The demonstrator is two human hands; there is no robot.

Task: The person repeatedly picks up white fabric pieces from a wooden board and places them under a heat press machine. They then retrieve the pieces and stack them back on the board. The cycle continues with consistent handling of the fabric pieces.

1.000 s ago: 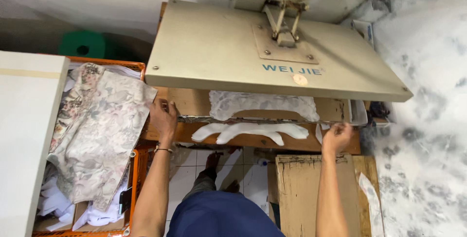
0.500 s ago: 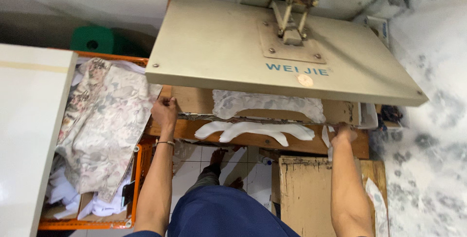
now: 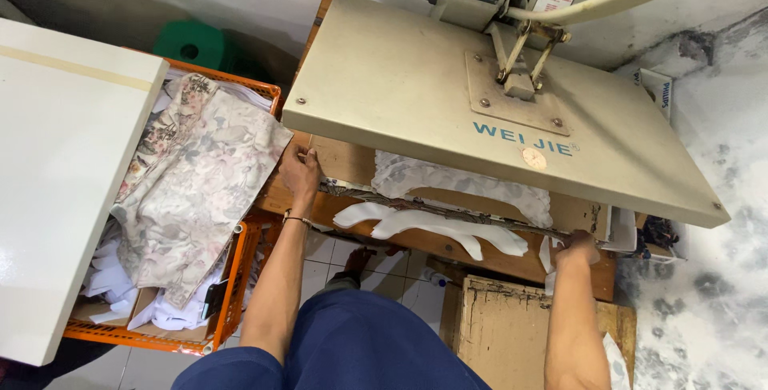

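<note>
A long narrow patterned cloth strip (image 3: 448, 212) is stretched across the wooden press bed (image 3: 352, 162), below the raised beige upper plate (image 3: 416, 94) of a heat press. My left hand (image 3: 300, 174) grips the strip's left end at the bed's edge. My right hand (image 3: 576, 248) grips its right end near the bed's front right corner. White curved fabric pieces (image 3: 424, 226) lie on the bed just in front of the strip. A white lacy cloth (image 3: 464, 182) lies behind it, partly hidden under the plate.
An orange crate (image 3: 240, 278) at the left holds floral fabric (image 3: 200, 174) and white cut pieces. A white panel (image 3: 56, 182) covers the far left. A worn cardboard box (image 3: 504, 326) stands below the bed. A green stool (image 3: 200, 42) stands behind the crate.
The view has tilted and drawn closer to the press. Both hands stay at the ends of the strip, with the right hand a little lower along the bed's front edge.
</note>
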